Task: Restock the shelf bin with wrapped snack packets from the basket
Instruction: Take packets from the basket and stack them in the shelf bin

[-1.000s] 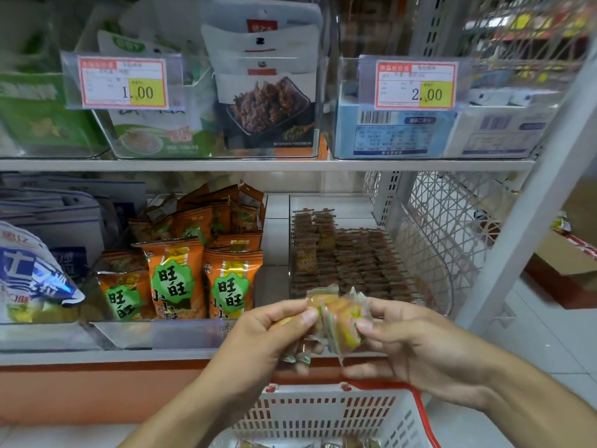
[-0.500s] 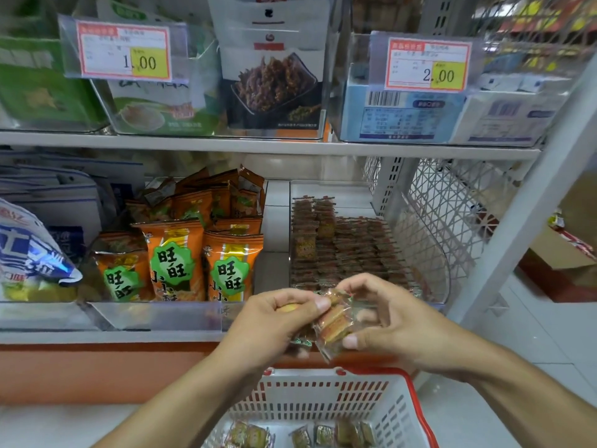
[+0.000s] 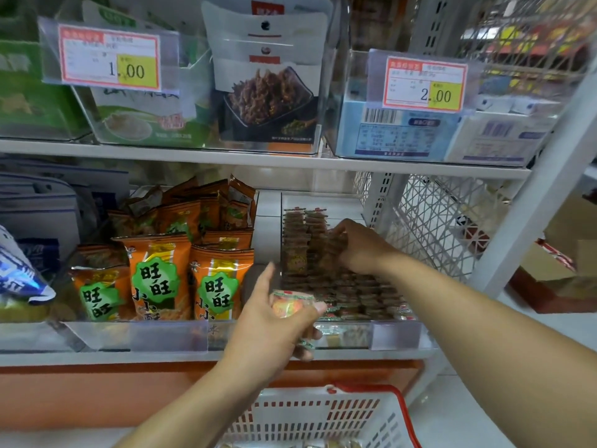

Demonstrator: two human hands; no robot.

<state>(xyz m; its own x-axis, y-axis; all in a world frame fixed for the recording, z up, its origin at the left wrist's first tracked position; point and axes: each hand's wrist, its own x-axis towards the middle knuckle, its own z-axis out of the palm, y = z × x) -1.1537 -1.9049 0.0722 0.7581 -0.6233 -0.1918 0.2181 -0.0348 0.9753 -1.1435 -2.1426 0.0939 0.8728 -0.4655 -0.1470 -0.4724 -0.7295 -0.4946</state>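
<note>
The right hand (image 3: 357, 245) is reaching deep into the clear shelf bin (image 3: 395, 334), its fingers curled at the upright rows of snack packets (image 3: 349, 286); it appears to be pinching one into place, though blur is hiding the fingertips, so I cannot tell for certain. The left hand (image 3: 274, 321) is waiting just in front of the bin's front lip, gripping a small bunch of wrapped packets (image 3: 290, 307), with the white basket (image 3: 323, 415) sitting below it. The risk, as I judge it, is lying in that packed stack: a knuckle nudging the standing rows could be toppling them, and the slick wrappers in the left hand's loose bunch could be slipping and dropping behind the lip or onto the floor rather than back into the basket. Half a second ago both hands were meeting together over the basket, sharing the bunch; now the right one is stretching away into the bin while the left is keeping the remainder.
</note>
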